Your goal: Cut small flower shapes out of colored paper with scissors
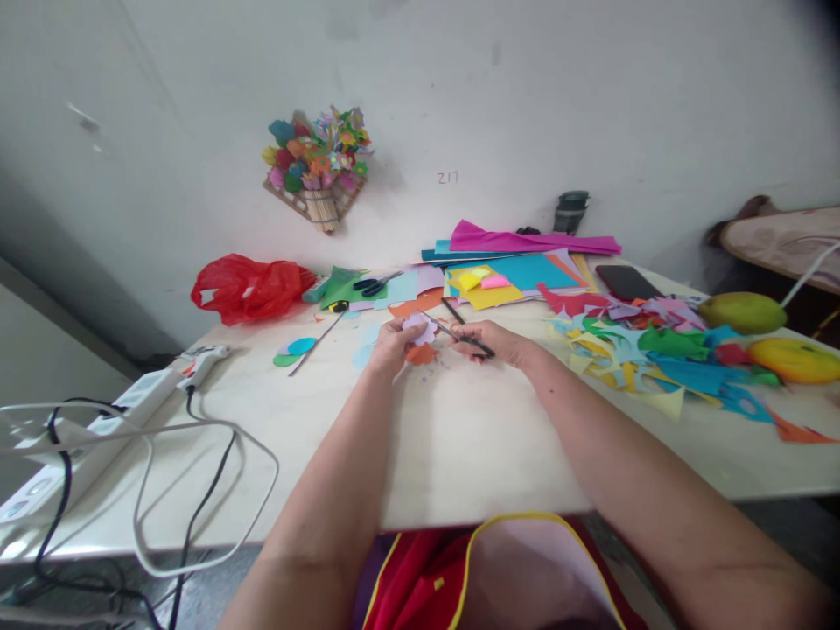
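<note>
At frame centre, the left hand (392, 342) has its grip pinched on a pale-lilac, flower-shaped paper cutout (423, 330); the right hand (484, 338) has its grip closed around black-handled metal scissors (484, 349)

One marking can be read: "217" (448, 178), written in thin reddish strokes on the pale wall (407, 105), right of the flowers (318, 157) and above the stacked sheets (525, 241). Its angular first character could also be a Z. Small marks at the power strip's (148, 385) far end are illegible.
</note>
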Tool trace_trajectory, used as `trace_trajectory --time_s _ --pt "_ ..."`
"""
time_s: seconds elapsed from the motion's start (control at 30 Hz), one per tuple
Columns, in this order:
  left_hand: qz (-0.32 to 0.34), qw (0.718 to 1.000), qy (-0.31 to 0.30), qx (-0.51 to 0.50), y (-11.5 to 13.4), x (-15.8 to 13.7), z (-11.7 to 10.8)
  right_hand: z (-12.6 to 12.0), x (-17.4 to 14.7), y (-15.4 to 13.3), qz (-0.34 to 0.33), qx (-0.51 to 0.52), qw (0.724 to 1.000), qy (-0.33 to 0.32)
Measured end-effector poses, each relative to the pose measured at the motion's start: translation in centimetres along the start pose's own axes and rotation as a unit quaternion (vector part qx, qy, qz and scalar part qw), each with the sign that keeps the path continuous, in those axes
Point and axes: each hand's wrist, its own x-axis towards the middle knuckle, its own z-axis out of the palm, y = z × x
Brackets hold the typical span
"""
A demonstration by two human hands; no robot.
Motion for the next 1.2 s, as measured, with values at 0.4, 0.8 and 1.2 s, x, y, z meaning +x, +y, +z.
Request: trace_trajectory --time_s 0.4,0.8,1.2 --pt "0.0 1.0 0.008 -0.013 -0.23 0.16 -0.29 -0.39 -0.43 0.01 -0.061 -0.006 0.995 0.078" --pt "0.007 0.999 -0.014 0.028 -0.54 0.42 -0.11 -0.69 -0.13 0.46 -0.078 -0.002 0.993 0.089" --pt "0.002 1.0 0.004 0.002 -0.38 0.14 0.07 0.05 -0.48 -0.04 -0.062 -0.045 0.996 0.036"
